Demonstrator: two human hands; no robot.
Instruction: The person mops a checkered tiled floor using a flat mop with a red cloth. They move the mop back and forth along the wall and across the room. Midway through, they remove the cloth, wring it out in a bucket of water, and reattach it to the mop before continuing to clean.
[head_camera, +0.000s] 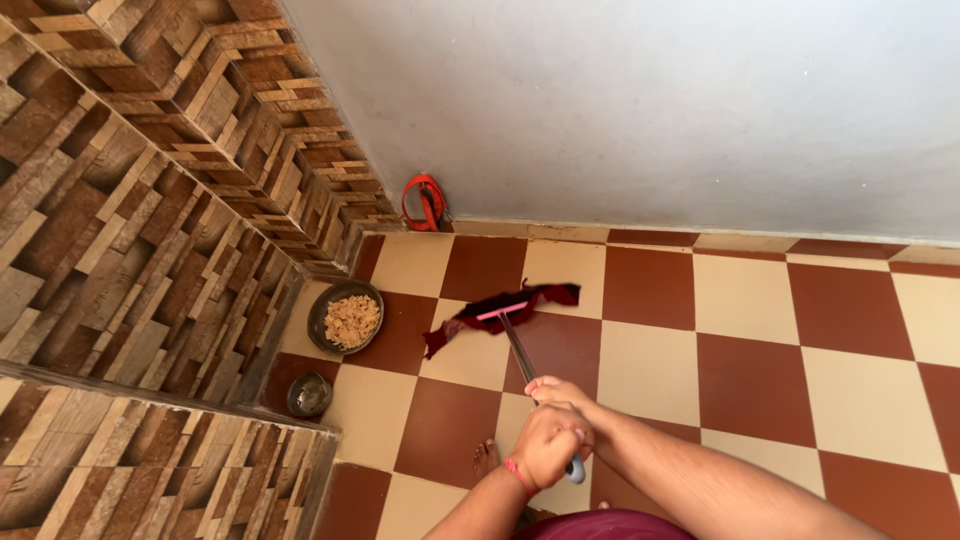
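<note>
Both my hands grip the metal handle of a floor mop. My right hand is the forward one on the shaft. My left hand, with a red band at the wrist, closes around the shaft just behind it, near the grey-blue handle end. The mop head, a pink bar with a dark red cloth, lies flat on the brown and cream checkered floor ahead of me. My bare foot shows beside my left wrist.
A round bowl of pale brown food and a smaller metal bowl stand on the floor against the brown tiled wall at the left. A red looped object leans in the corner by the grey wall.
</note>
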